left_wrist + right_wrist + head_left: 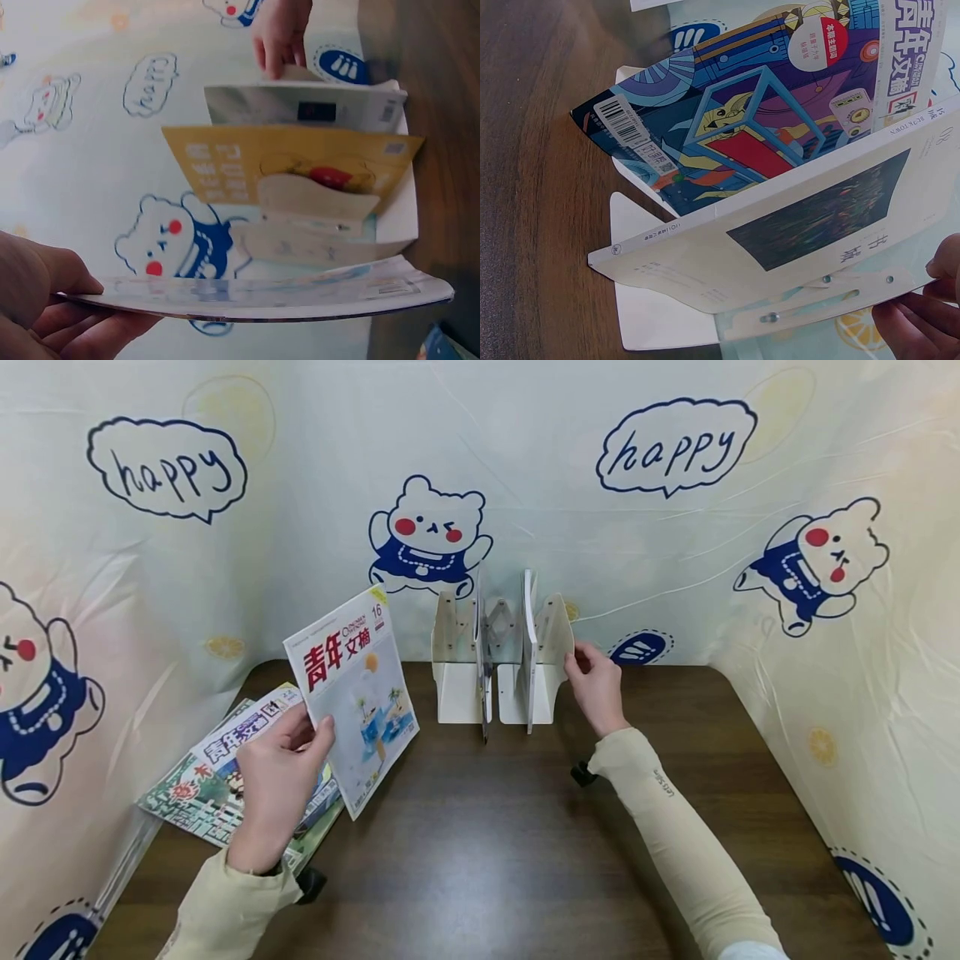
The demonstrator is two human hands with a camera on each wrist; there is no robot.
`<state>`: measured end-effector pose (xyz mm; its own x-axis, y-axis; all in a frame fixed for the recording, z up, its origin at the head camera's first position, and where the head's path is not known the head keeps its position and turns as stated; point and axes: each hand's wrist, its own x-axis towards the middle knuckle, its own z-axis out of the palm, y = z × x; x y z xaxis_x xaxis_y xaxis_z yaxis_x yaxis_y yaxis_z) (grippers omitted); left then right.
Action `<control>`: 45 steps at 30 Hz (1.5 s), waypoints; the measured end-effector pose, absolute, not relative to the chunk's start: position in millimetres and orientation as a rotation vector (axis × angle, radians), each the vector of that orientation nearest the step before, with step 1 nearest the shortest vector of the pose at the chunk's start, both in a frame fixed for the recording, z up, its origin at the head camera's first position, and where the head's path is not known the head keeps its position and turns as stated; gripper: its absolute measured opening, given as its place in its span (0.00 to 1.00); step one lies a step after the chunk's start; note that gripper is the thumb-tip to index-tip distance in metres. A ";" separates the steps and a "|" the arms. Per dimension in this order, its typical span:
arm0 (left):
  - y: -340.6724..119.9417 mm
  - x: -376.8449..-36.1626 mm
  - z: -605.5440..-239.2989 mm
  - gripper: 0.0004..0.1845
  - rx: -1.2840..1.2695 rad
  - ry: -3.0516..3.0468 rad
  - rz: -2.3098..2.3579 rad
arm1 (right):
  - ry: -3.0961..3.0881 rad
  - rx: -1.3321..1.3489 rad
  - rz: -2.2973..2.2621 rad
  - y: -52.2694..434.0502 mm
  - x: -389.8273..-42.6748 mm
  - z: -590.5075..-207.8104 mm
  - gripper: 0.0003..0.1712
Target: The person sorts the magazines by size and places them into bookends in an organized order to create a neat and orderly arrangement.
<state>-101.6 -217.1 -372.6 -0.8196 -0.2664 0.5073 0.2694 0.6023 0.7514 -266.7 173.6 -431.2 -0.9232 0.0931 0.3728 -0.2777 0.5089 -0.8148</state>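
Note:
My left hand (pixel 281 768) grips a magazine (pixel 360 710) with a red title by its left edge, tilted above the table. In the left wrist view this magazine (pixel 262 300) shows nearly edge-on. At the table's back stands a white extendable book rack (pixel 456 697) with linked metal bars. My right hand (pixel 598 685) pinches the upper edge of its right end panel (pixel 555 631) between thumb and fingers. Upright in the rack are a thick white magazine (pixel 810 217) and a colourful one (pixel 757 112), whose other side (pixel 300 154) is yellow.
Several magazines (pixel 198 785) lie overlapping at the table's left, partly behind my left hand. The brown wooden table (pixel 480 843) meets a printed cloth (pixel 540 510) behind the rack and at both sides.

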 end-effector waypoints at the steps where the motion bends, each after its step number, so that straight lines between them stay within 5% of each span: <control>1: -214.7 -99.5 -371.5 0.17 -0.009 -2.239 -1.187 | -2.386 0.151 1.383 173.6 -267.1 -431.5 0.17; 45: -145.9 -32.2 -336.8 0.21 -0.349 -2.169 -1.199 | -2.405 0.135 1.368 172.3 -264.8 -429.9 0.19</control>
